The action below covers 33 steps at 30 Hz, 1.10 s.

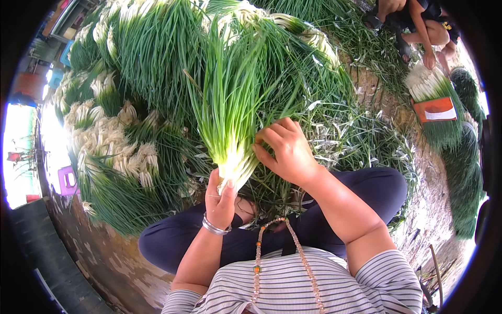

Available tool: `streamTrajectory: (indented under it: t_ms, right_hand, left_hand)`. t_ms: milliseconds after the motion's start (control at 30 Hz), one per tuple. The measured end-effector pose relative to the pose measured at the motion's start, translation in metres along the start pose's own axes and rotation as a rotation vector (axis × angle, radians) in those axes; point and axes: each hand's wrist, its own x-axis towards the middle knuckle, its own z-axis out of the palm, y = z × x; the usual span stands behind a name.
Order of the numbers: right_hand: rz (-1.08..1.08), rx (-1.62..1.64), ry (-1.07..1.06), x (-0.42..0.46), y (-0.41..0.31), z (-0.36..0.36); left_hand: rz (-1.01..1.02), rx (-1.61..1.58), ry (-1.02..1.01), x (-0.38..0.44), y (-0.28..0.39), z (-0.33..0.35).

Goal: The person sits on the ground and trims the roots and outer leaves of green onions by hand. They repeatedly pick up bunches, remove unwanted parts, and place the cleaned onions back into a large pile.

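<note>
My left hand (220, 200), with a silver bangle at the wrist, grips the white root end of a bunch of green onions (231, 129). The green leaves fan out upward, away from me. My right hand (284, 151) is at the right edge of the bunch, its fingers bent and the thumb and forefinger close together by the lower stalks. Whether a leaf is pinched between those fingertips cannot be told. Beyond the held bunch lies a large heap of green onions (157, 59), with white root ends at its top.
More bundled onions (113, 153) lie at the left. Loose trimmed leaves (345, 133) cover the ground at the right. Another person (421, 31) crouches at the upper right, a hand at an onion bundle (435, 90) with an orange band. A purple plastic stool (67, 181) stands at far left.
</note>
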Motion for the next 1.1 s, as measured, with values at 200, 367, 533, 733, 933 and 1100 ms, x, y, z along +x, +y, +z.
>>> streamTrajectory:
  t_ms: [200, 367, 533, 733, 933, 1100]
  right_hand:
    - [0.119, 0.088, -0.020, -0.003, 0.001, 0.012]
    - [-0.046, 0.020, 0.104, -0.004, -0.016, 0.010]
    - [0.076, 1.178, 0.087, -0.012, -0.032, -0.019]
    - [0.195, 0.852, 0.042, -0.004, -0.011, -0.012]
    - [-0.015, 0.132, 0.023, -0.008, -0.004, 0.006]
    - [-0.075, 0.106, 0.066, -0.005, -0.004, 0.010]
  left_hand:
    - [-0.019, -0.023, -0.005, 0.001, -0.004, 0.000]
    - [-0.140, 0.035, 0.037, 0.006, -0.004, -0.002]
    - [-0.036, 0.119, 0.042, 0.011, -0.016, -0.005]
    - [-0.109, -0.148, 0.120, 0.009, -0.011, 0.005]
    - [-0.279, -0.311, 0.171, 0.008, 0.006, 0.002]
    - [-0.282, -0.253, 0.143, 0.007, 0.006, 0.002]
